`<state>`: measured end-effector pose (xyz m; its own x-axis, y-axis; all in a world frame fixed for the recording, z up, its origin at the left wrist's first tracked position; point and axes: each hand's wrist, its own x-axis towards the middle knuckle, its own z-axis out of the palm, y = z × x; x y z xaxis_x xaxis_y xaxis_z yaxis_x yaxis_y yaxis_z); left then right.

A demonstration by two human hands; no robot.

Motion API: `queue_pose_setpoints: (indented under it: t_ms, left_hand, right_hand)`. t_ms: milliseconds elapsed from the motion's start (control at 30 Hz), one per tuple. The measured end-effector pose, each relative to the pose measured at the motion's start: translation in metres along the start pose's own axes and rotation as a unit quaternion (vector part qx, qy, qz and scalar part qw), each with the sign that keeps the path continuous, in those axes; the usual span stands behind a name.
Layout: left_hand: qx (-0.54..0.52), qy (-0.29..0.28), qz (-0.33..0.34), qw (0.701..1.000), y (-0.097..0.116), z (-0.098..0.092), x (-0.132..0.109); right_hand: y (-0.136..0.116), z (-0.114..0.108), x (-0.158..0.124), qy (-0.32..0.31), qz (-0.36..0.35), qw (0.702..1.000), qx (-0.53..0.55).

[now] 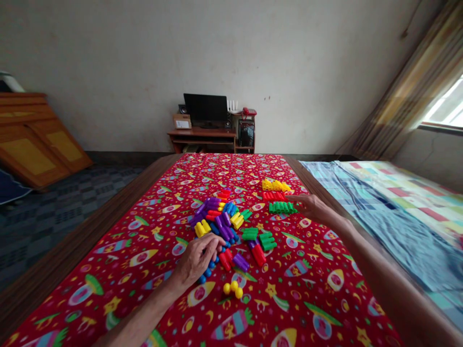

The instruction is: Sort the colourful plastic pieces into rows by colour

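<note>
My left hand point(199, 256) rests at the near left side of a heap of plastic building pieces, its fingers curled down over some blue pieces point(206, 274). What its fingers hold, if anything, is hidden. My right hand point(311, 208) has its fingers stretched out toward the right end of a red row of pieces point(274, 196). Just nearer than that lies a green row point(282, 207), and beyond it a yellow row point(275, 185). Purple pieces point(224, 226) lie in the heap, with loose green pieces point(267, 241) to its right.
A red patterned cloth point(144, 289) covers the long table. A yellow piece with round knobs point(233, 289) lies near me. Right of the table is a bed point(390, 217). A desk point(204, 135) with a monitor point(206, 108) stands at the wall; a wooden cabinet point(39, 140) is at left.
</note>
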<state>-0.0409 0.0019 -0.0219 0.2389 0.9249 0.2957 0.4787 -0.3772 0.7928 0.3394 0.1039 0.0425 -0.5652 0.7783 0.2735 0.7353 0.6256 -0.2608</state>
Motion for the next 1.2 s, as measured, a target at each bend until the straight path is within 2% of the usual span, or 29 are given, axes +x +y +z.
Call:
queue_pose_setpoints:
  t_ms: [100,233,367,467,533,667,767,900,1000,1100,1200]
  left_hand:
    - [0.003,0.003,-0.001,1.000,0.003,-0.001,0.001]
    - [-0.001,0.004,-0.001,1.000,0.009,-0.002,0.001]
    - [-0.002,-0.001,0.005,1.000,0.013,-0.002,0.001]
    - [-0.001,-0.001,0.006,1.000,0.012,-0.001,0.001]
    - [-0.009,-0.001,0.001,1.000,0.011,-0.001,0.001]
    - [-0.040,0.007,-0.013,0.999,0.010,-0.002,0.000]
    - [-0.028,0.015,-0.022,0.999,0.013,-0.003,0.000]
    - [-0.079,0.029,-0.076,0.994,0.015,-0.003,0.004]
    - [-0.156,0.026,-0.109,0.981,0.013,-0.004,0.007]
    - [-0.167,-0.003,-0.121,0.978,0.009,-0.006,0.009]
    - [-0.178,-0.017,-0.134,0.975,0.007,-0.005,0.007]
  right_hand:
    - [-0.037,0.006,0.001,-0.015,-0.026,0.999,0.044]
    - [-0.091,0.035,0.014,-0.068,-0.098,0.989,0.088]
    - [-0.115,0.068,0.034,-0.117,-0.142,0.980,0.074]
    - [-0.120,0.080,0.042,-0.081,-0.143,0.982,0.093]
    - [-0.128,0.081,0.042,-0.039,-0.118,0.986,0.113]
    - [-0.161,0.085,0.037,0.026,-0.039,0.982,0.185]
    - [-0.184,0.092,0.031,0.060,-0.032,0.974,0.217]
    - [-0.186,0.092,0.028,0.070,-0.076,0.977,0.187]
    - [-0.176,0.087,0.029,0.090,-0.160,0.975,0.125]
    - [-0.170,0.082,0.031,0.049,-0.271,0.959,0.068]
    - [-0.171,0.078,0.031,0.008,-0.310,0.949,0.054]
